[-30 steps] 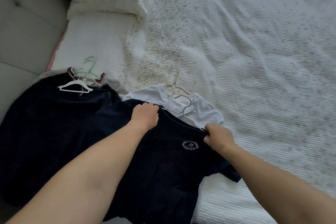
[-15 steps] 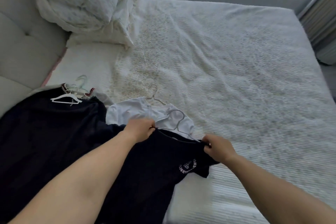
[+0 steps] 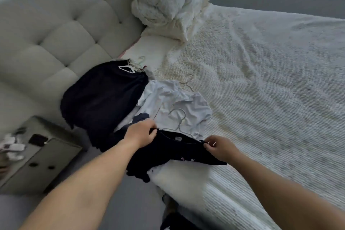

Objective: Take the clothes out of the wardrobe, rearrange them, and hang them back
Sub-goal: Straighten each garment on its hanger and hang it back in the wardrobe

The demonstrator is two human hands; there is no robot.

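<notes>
While it lay across the near edge of the bed (image 3: 270,84), the dark T-shirt (image 3: 179,153) was held at both shoulders. The left hand (image 3: 141,133) pinched its left shoulder, fingers curled on the fabric. The right hand (image 3: 218,147) pinched its right shoulder in the same manner. A wire hanger (image 3: 178,117) sat in the T-shirt's neckline, its hook lying beyond the collar. That hook rested on a white garment (image 3: 175,102) spread directly beyond the T-shirt. A second hanger (image 3: 187,82) protruded at the white garment's far edge. To the left of the T-shirt and farther off lay a dark garment (image 3: 104,95), bunched, with white hangers (image 3: 128,67) at its far end. Beyond that garment stood a tufted headboard (image 3: 61,30). Pillows (image 3: 168,2) were piled against the headboard, well beyond the T-shirt. A bedside cabinet (image 3: 37,157) stood to the T-shirt's left, carrying small items too blurred to identify.
</notes>
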